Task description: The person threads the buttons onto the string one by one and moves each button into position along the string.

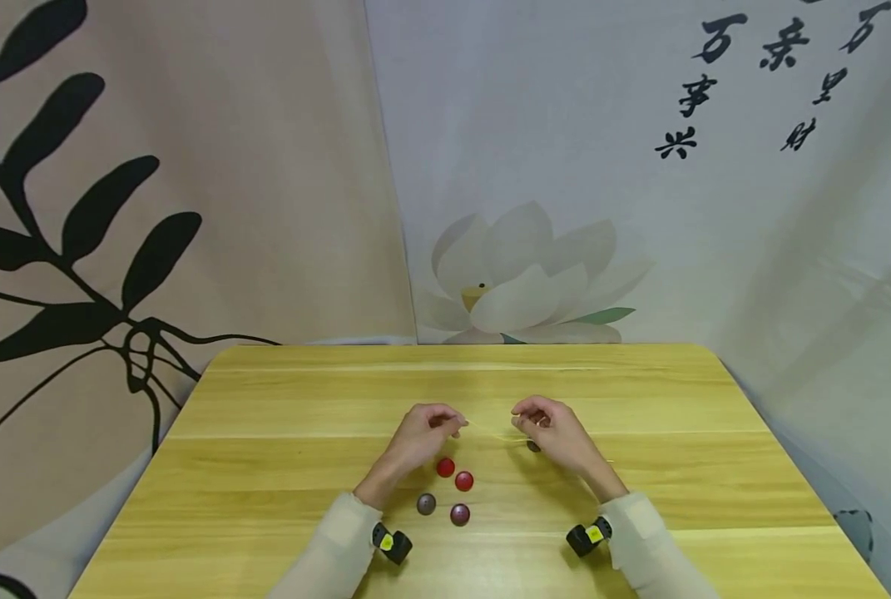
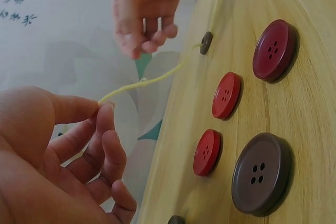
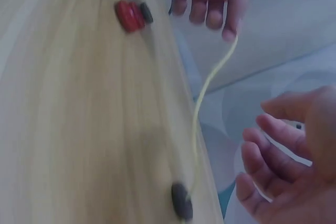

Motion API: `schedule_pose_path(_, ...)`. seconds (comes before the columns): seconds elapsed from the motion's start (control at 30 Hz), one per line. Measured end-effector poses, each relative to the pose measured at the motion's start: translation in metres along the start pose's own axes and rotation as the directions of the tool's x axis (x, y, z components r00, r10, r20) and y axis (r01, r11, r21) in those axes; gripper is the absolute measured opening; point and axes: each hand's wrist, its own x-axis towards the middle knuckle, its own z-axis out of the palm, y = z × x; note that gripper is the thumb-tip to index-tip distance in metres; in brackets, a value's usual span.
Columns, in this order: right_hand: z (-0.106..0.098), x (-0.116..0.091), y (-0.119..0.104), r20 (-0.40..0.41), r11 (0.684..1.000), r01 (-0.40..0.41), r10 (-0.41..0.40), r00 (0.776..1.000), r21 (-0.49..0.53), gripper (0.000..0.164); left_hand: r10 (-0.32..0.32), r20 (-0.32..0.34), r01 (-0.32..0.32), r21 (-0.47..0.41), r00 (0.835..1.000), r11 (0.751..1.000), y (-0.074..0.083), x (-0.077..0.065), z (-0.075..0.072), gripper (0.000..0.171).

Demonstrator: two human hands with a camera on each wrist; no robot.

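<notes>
Between thumb and forefinger my left hand [image 2: 63, 145] pinches one end of a thin yellow string [image 2: 163, 77]. The string runs over to a small dark button [image 2: 207, 43], passes through it and continues beyond along the wooden table. Near that button, my right hand [image 3: 294, 156] has its fingers loosely bent, with nothing visible between thumb and fingertips. It appears apart from the string. Closer to my left hand lie two red buttons [image 1: 445, 467], a maroon button [image 1: 460, 515] and a larger-looking dark brown button [image 2: 257, 174] with four holes.
A light wooden table [image 1: 303, 391] carries everything. Another small dark piece [image 2: 176, 219] is cut off at the lower edge of the left wrist view. Behind the table hangs a printed cloth [image 1: 535, 125] with a lotus and dark writing.
</notes>
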Motion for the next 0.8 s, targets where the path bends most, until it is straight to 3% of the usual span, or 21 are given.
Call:
schedule_pose_path(0.4,0.021,0.01,-0.018,-0.002,0.995,0.09,-0.09,0.996,0.036,0.014,0.002,-0.005,-0.002,-0.013,1.0,1.0,0.003,0.003,0.005,0.02)
schedule_pose_path(0.67,0.027,0.012,-0.024,0.157,0.992,0.061,-0.078,0.985,0.113,0.026,-0.006,-0.008,0.006,-0.007,1.0,1.0,0.003,0.004,0.006,0.021)
schedule_pose_path(0.8,0.028,0.012,-0.024,0.189,0.989,0.048,-0.074,0.979,0.139,0.029,-0.011,0.0,0.011,-0.001,1.0,1.0,0.003,0.004,0.007,0.022)
